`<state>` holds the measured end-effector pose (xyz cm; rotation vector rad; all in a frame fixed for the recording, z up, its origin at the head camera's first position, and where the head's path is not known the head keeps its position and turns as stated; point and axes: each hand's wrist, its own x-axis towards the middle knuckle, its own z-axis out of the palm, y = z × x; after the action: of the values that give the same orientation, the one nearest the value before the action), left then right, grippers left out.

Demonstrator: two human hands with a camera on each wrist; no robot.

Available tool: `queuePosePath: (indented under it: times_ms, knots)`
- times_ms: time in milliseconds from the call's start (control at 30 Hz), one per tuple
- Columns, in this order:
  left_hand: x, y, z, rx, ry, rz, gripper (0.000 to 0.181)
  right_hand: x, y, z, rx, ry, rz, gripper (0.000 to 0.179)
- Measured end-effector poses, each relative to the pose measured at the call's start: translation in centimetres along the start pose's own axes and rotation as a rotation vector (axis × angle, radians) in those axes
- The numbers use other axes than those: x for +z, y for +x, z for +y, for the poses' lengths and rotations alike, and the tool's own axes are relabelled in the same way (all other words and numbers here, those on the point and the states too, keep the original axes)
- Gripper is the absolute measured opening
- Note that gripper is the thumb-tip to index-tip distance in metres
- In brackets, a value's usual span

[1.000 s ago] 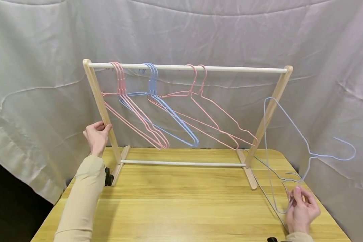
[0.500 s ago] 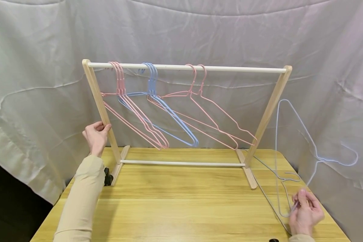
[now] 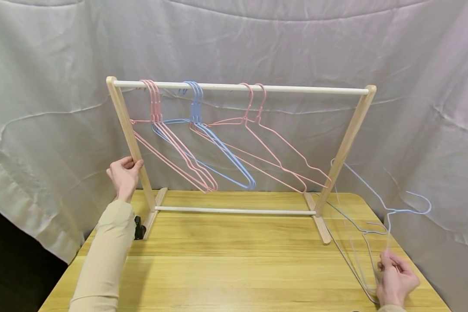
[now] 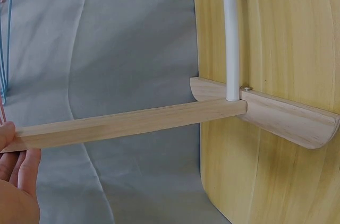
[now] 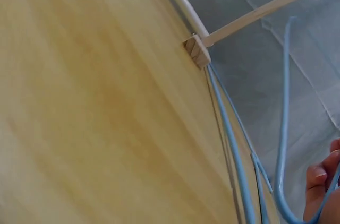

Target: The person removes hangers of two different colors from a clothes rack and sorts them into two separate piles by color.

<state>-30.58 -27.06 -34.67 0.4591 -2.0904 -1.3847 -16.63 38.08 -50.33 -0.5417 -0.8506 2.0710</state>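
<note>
At the right table edge, my right hand pinches a light-blue wire hanger by its near arm. The hanger is tilted, its hook to the right and its far corner overlapping the rack's right upright. Beneath it, a second blue hanger lies on the table. In the right wrist view, the held hanger's blue wire bends beside my fingers. My left hand holds the left upright of the wooden rack between thumb and fingers; the left wrist view shows this upright too.
From the white top rail hang several pink hangers at left, several blue hangers beside them, and two pink hangers farther right. A lower white bar joins the rack's feet on the wooden table. Grey cloth surrounds it.
My right hand has shifted slightly right and nearer me. The held hanger swung right, then came lower and back left, its far corner now behind the right upright. My left hand stays put.
</note>
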Motion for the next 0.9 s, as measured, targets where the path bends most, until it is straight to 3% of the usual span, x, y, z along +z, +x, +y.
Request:
queuePosePath:
  times_ms: [167,267,667,900]
  knots:
    - [0.0,-0.01,-0.03,-0.008,-0.004,-0.003,0.034,-0.26,0.33,0.2,0.055,-0.267,0.01,0.034]
    - [-0.02,0.02,-0.04,-0.018,-0.003,-0.007,0.035,-0.4,0.5,0.37,0.076,-0.357,0.006,0.038]
    - [0.09,0.02,-0.02,-0.003,-0.012,0.004,0.034,-0.48,0.62,0.97,0.063,-0.484,-0.045,0.034]
    - [0.12,0.0,-0.06,0.013,-0.018,0.006,0.033,-0.84,0.65,0.96,0.02,-0.655,-0.048,0.036]
